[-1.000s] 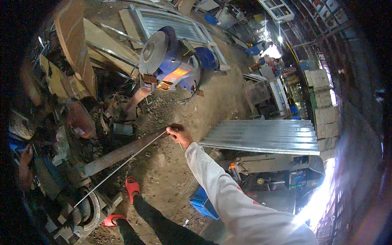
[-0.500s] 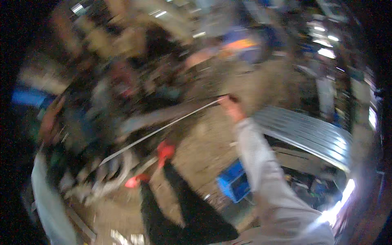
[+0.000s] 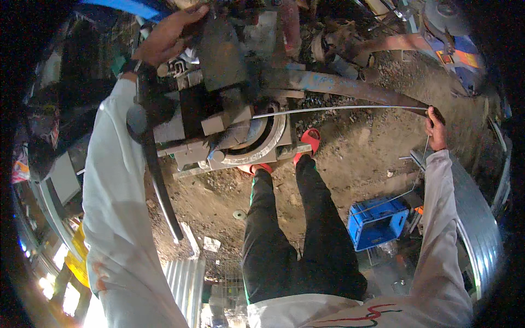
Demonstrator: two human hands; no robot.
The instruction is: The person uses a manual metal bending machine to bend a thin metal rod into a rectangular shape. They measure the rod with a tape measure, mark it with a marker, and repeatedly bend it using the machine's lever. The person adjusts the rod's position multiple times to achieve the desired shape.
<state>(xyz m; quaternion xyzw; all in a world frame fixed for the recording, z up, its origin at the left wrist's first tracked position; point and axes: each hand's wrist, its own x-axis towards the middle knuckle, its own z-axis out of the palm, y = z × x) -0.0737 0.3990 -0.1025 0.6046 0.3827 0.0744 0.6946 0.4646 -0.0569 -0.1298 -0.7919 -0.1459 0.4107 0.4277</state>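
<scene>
My right hand is closed around the right end of a thin, light-coloured metal rod. Leftward, the rod reaches a dark machine whose curved, slotted metal base lies in front of my feet; its far tip meets a metal block there. A thin line also hangs from the right hand toward a blue crate; whether it belongs to the rod I cannot tell. At the upper left, my left hand is stretched out beside the machine's dark upper part, fingers extended. Its fingertips are partly lost in shadow.
A dark bar with a round knob runs below my left forearm. The blue crate stands right of my legs, with corrugated metal sheet beyond it. A flat rusty bar lies behind the rod. Red sandals are on my feet.
The view has turned and sharpened from a blur. My left hand has come from the left side up to the machine. The rod, still in my right hand, now lies nearly level against the machine.
</scene>
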